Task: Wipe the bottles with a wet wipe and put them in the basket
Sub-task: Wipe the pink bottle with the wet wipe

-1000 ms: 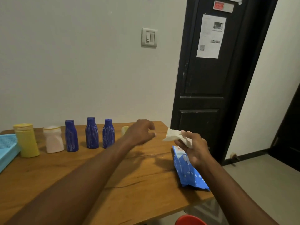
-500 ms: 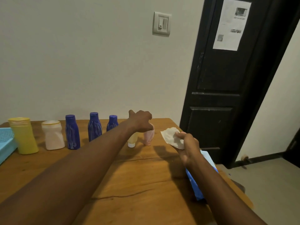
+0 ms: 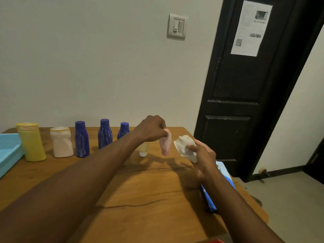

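Tube (image 3: 165, 143), pink, centre frame: prob. light, soft, squashy. Left hand (image 3: 151, 129) pinches its top end; right hand (image 3: 203, 155) grips wet wipe (image 3: 183, 145).

On wooden counter (image 3: 140, 190): blue basket (image 3: 8, 151) at left edge, then yellow bottle (image 3: 32, 142), white bottle (image 3: 61, 142), three dark-blue bottles (image 3: 104, 135) in a row, pale tube (image 3: 144, 149) standing on its cap; blue wipes pack (image 3: 228, 176) at right edge.
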A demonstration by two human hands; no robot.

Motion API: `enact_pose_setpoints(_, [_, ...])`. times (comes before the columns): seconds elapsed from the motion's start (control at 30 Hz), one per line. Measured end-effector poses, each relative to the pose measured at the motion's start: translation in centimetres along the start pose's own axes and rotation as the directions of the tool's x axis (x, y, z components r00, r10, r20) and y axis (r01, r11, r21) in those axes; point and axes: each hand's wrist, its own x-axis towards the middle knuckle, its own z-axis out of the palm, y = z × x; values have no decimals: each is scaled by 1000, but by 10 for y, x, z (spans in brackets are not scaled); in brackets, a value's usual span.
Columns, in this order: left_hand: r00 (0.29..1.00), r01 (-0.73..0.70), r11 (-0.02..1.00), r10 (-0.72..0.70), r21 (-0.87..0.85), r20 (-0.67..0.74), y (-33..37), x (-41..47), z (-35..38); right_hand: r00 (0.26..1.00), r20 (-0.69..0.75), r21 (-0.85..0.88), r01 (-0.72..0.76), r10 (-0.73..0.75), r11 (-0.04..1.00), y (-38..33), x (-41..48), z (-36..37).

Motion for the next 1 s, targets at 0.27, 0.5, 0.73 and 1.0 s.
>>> enact_pose_setpoints(0.27, [987,102,966,-68,-237,146,14,-83,-57,984,136,-33,117,-112,993,-5,-81,1])
enact_pose_setpoints(0.5, [945,165,962,-92,-217,313,5,-164,-68,927,249,-113,316,-281,942,25,-165,19])
enact_pose_setpoints(0.73, [974,169,917,-98,-362,206,-11,-220,-57,738,482,-288,642,-471,711,79,-211,34])
enact_pose_setpoints(1.0, [963,118,840,-228,-529,-147,-26,-259,-24,699,475,-317,702,-534,637,123,-231,41])
